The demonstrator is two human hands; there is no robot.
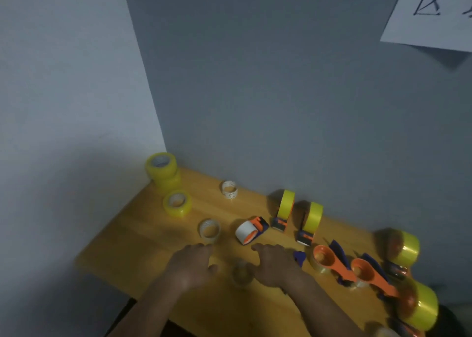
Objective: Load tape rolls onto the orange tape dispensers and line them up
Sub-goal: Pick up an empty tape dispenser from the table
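The wooden table [143, 237] carries the whole job: yellow tape rolls [163, 169] stacked at the far left corner, two loaded dispensers [283, 210] standing upright near the wall, more orange dispensers [337, 266] lying flat at the right, and one dispenser with a white roll [249, 232] on its side at centre. Step in hand, as judged: picking up a small blurred roll [241, 272] lying between the hands. The left hand [190, 265] and right hand [274, 264] flank it with fingers loosely curled; whether either touches or grips it cannot be told. Next move requires a firm grasp, then seating the roll on an empty dispenser hub.
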